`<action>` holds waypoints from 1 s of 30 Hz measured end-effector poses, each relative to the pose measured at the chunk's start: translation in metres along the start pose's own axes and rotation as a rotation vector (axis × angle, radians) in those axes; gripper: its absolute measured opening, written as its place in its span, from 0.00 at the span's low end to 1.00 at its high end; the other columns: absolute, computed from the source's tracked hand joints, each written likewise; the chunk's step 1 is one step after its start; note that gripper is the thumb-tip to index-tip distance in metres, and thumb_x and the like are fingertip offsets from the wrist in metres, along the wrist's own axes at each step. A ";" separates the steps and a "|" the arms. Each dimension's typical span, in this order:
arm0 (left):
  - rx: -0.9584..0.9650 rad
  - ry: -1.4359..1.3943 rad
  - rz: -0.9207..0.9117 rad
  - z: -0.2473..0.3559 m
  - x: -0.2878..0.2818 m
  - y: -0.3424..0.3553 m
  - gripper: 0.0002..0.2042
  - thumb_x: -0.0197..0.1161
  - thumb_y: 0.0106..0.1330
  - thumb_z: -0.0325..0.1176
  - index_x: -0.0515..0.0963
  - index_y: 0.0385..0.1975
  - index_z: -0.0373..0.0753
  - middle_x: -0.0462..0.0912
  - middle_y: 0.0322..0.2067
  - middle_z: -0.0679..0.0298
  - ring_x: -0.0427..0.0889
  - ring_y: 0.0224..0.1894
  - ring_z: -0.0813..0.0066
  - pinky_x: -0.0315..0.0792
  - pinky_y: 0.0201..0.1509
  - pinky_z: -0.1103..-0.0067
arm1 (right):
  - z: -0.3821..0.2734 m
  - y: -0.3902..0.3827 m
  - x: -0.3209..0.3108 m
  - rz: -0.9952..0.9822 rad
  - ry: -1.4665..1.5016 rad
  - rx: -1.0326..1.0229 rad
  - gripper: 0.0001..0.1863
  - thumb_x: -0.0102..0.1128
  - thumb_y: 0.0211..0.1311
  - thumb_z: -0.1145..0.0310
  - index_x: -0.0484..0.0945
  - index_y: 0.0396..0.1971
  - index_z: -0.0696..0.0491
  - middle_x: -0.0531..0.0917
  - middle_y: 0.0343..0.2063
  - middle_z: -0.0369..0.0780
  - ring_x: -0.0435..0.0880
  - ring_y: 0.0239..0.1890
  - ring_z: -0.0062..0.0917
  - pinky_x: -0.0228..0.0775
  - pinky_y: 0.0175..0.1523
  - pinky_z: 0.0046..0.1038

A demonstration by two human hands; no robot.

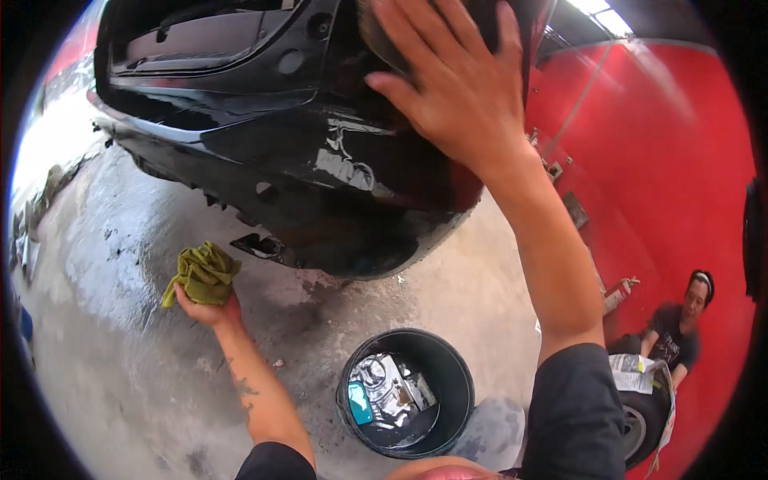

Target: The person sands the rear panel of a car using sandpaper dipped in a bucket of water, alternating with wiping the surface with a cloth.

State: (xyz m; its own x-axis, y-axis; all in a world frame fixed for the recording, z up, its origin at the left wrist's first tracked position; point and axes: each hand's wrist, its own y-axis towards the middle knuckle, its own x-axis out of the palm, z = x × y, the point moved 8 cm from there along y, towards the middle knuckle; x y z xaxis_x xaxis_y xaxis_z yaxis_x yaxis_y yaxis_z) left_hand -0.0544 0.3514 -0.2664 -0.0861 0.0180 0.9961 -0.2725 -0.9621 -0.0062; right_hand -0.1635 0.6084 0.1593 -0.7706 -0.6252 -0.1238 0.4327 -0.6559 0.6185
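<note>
My left hand (210, 307) is closed round a crumpled olive-green cloth (206, 274), held out over the floor below the car's edge. Higher up and to the right, my right hand (464, 96) is open, thumb and fingers spread, against the glossy black rear body of a car (240, 132). Its palm side is hidden, so I cannot tell whether anything thin lies under it. Wet-looking reflections show on the black bumper (384, 232) below that hand.
A black bucket (460, 376) of water stands on the concrete floor (320, 328), with a teal item (359, 402) inside. At the right, a person (676, 332) sits beside a wheel (640, 424) near a red wall (680, 184). A fire extinguisher (618, 294) stands by that wall.
</note>
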 end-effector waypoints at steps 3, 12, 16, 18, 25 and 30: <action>0.058 0.043 0.041 0.006 -0.003 0.002 0.31 0.41 0.70 0.57 0.67 0.66 0.43 0.71 0.63 0.56 0.70 0.64 0.51 0.62 0.67 0.50 | 0.017 -0.083 0.000 -0.148 0.152 0.148 0.37 0.55 0.63 0.43 0.62 0.72 0.35 0.59 0.74 0.27 0.53 0.76 0.26 0.28 0.76 0.54; 0.013 0.096 0.118 -0.002 0.002 -0.010 0.31 0.42 0.70 0.57 0.69 0.66 0.44 0.71 0.64 0.57 0.70 0.65 0.51 0.60 0.69 0.50 | 0.039 -0.029 -0.009 0.084 0.123 0.237 0.32 0.57 0.64 0.48 0.68 0.66 0.47 0.67 0.69 0.37 0.58 0.73 0.31 0.45 0.72 0.53; 0.038 0.091 0.081 0.001 0.013 -0.014 0.31 0.42 0.70 0.57 0.69 0.65 0.43 0.71 0.64 0.57 0.70 0.65 0.51 0.59 0.70 0.50 | 0.027 -0.087 0.009 0.060 0.244 0.296 0.31 0.56 0.66 0.51 0.69 0.65 0.51 0.69 0.67 0.39 0.61 0.72 0.35 0.45 0.72 0.52; 0.045 0.114 0.087 0.005 0.015 -0.015 0.31 0.41 0.70 0.57 0.69 0.65 0.44 0.72 0.64 0.56 0.70 0.65 0.51 0.60 0.69 0.50 | 0.012 -0.130 0.015 0.034 0.471 0.385 0.38 0.55 0.66 0.48 0.60 0.73 0.45 0.57 0.75 0.37 0.50 0.77 0.35 0.33 0.75 0.51; 0.063 0.176 0.042 0.010 0.028 -0.024 0.31 0.41 0.69 0.57 0.69 0.65 0.44 0.71 0.64 0.56 0.70 0.65 0.50 0.62 0.68 0.49 | -0.071 -0.118 -0.010 -0.164 0.479 0.571 0.40 0.56 0.63 0.40 0.65 0.70 0.47 0.64 0.71 0.39 0.56 0.75 0.39 0.33 0.75 0.53; 0.081 0.167 0.091 0.018 0.039 -0.028 0.31 0.41 0.69 0.56 0.70 0.65 0.43 0.72 0.63 0.55 0.70 0.65 0.48 0.62 0.69 0.49 | -0.063 -0.127 -0.014 -0.120 0.494 0.571 0.34 0.55 0.67 0.47 0.66 0.69 0.46 0.66 0.71 0.39 0.59 0.74 0.38 0.32 0.76 0.48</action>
State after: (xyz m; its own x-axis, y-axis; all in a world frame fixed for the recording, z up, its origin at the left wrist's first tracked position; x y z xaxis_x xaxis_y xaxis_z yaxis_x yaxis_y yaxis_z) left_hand -0.0328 0.3743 -0.2260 -0.2668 -0.0317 0.9632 -0.1793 -0.9804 -0.0819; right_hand -0.1781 0.6737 0.0336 -0.4402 -0.7679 -0.4652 -0.0537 -0.4947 0.8674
